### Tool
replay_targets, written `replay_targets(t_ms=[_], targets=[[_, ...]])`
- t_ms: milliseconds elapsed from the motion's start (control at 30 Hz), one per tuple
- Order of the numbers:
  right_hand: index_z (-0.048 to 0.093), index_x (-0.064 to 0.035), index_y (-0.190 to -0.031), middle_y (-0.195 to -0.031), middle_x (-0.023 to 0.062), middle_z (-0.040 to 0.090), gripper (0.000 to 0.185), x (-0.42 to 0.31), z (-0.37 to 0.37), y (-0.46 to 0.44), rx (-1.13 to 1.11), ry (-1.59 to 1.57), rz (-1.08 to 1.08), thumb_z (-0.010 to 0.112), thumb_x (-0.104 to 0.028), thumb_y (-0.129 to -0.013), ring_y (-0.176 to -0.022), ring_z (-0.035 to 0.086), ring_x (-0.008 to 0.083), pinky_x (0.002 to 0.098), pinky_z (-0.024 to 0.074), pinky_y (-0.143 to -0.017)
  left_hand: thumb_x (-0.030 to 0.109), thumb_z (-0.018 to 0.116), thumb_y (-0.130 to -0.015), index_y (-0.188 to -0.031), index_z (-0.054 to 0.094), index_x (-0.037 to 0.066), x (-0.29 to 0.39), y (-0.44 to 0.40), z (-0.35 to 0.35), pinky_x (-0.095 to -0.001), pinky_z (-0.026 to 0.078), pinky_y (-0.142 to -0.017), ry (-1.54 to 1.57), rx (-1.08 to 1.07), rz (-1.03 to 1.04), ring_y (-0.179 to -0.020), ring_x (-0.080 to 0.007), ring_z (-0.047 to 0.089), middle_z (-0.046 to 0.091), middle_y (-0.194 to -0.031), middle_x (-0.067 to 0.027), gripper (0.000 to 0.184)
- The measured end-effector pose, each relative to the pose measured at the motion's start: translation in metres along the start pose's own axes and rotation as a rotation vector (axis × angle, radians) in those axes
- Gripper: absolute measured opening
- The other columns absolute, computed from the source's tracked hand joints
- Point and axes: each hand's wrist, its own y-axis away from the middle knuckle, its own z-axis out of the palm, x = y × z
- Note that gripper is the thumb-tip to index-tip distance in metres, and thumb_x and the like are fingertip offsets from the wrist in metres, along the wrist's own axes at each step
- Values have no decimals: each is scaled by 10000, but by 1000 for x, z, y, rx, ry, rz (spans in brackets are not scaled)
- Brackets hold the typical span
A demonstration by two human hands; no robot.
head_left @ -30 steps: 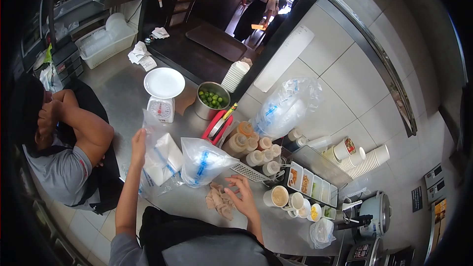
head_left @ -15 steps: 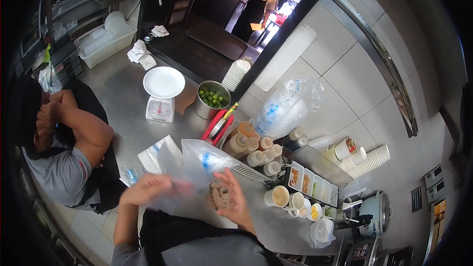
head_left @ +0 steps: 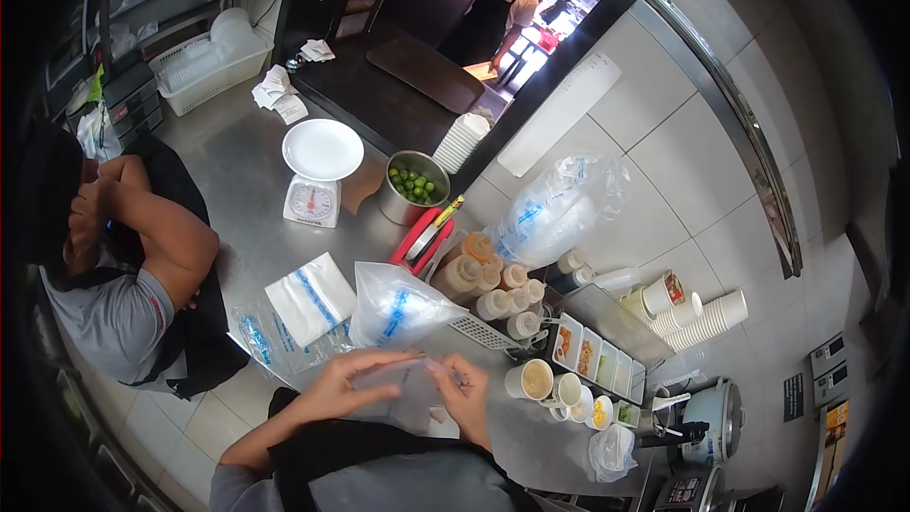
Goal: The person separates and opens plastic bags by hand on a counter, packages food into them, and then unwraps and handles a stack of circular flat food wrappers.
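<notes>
We have a clear bag (head_left: pixel 406 400) out at the near side, seemingly unfilled. Our right hand (head_left: pixel 463 393) pinches its edge; our left hand (head_left: pixel 343 385) spreads thumb from fingers, and we cannot tell if it grips.

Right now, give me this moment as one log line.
left hand: open at clear bag | right hand: pinching clear bag | counter: white pack, scale, pot of green fruit

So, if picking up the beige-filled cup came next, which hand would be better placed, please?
Probably the right hand: it is nearer the beige-filled cup, while the left hand lies farther off, across the translucent plastic bag. The right would first have to release that bag, which it appears to pinch.
</notes>
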Motion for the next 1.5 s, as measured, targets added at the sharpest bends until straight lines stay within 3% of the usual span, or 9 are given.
replay_targets(t_ms=[100, 300, 600, 800, 1000, 1100, 1200, 1300, 1500], targets=[[602, 22, -800, -652, 34, 529, 76, -8, -5, -3, -192, 247, -106, 588, -48, -824, -631, 495, 116, 233, 397, -589, 67, 554, -853, -1006, 625, 2, -30, -4, -3, -255, 434, -801, 95, 123, -32, -908, -145, 575, 629, -979, -91, 181], [598, 29, -824, -748, 89, 552, 53, -23, 10, -14, 23, 130, -269, 593, -12, -791, -650, 513, 129, 255, 411, -612, 50, 555, -849, -863, 651, -10, -22, -10, 8, -233, 437, -751, -52, 311, 67, -809, -110, 583, 644, -828, -74, 115], [584, 21, -832, -777, 69, 586, 72, -5, -13, -11, -266, 159, -63, 541, 48, -781, -687, 546, 137, 239, 425, -643, 101, 623, -816, -719, 615, -11, -38, -11, 5, -240, 427, -598, -19, 315, -14, -649, -94, 562, 600, -678, -54, 149], [516, 52, -1032, -848, 54, 574, 193, -5, 5, -11, 31, -453, -30, 523, -37, -861, -716, 543, 100, 233, 431, -644, 154, 588, -852, -704, 574, -8, -35, -20, -1, -255, 400, -583, -307, 201, 65, -607, -99, 517, 565, -668, -31, 219], [580, 10, -842, -822, 70, 594, 142, 1, -16, -13, -780, -219, 335, 543, -123, -874, -726, 544, 102, 226, 432, -631, 194, 505, -910, -731, 565, 18, -46, -26, -3, -252, 405, -586, 172, 77, 50, -561, -98, 485, 533, -644, -6, 259], [580, -22, -773, -803, 71, 587, 220, 29, -13, -10, -477, -437, -78, 581, -228, -850, -689, 547, 110, 240, 432, -573, 209, 489, -920, -773, 582, 32, -46, -25, -7, -246, 417, -603, 431, -103, -138, -575, -87, 488, 528, -649, 6, 248], [593, -20, -811, -810, 72, 594, 293, 28, -14, -14, -269, -1101, -87, 599, -313, -831, -683, 545, 101, 237, 409, -533, 218, 508, -911, -789, 586, 37, -50, -25, -11, -248, 432, -626, 303, -372, -244, -600, -85, 504, 540, -667, 0, 232], [593, 1, -815, -799, 86, 603, 361, 23, -16, -2, -12, -1056, 362, 602, -360, -819, -631, 544, 116, 254, 397, -489, 220, 543, -891, -774, 581, 36, -35, -35, -9, -239, 430, -644, 161, -591, -78, -645, -78, 515, 553, -696, -7, 221], [580, 0, -765, -638, 57, 565, 304, 50, -40, -20, -728, -786, 30, 593, -294, -843, -575, 527, 124, 241, 440, -580, 147, 623, -832, -780, 580, 25, -30, -41, -29, -215, 426, -679, 803, -538, -11, -736, -59, 522, 566, -744, -15, 139]])
